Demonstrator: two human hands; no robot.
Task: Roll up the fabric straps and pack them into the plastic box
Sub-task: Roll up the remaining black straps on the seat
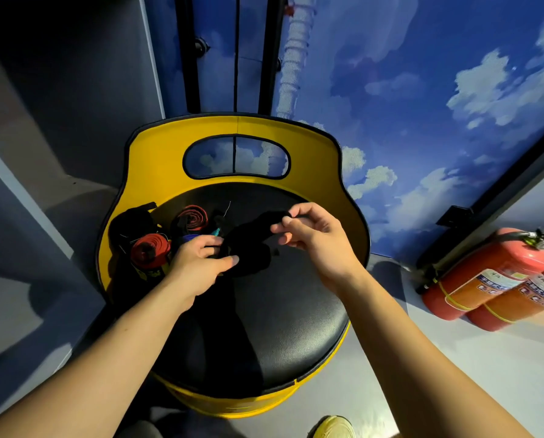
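Black strap [251,229]: lies on the stool seat [264,327], between both hands
Left hand [201,263]: fingers curled on the strap's near end
Right hand [308,232]: pinching the far end
Handling: likely light, limp, floppy (grip the ends, keep it taut)
Rolled straps [150,249]: two red-edged rolls visible, left of the seat
Plastic box: cannot tell where

Yellow stool [156,153], 2 extinguishers [485,276]
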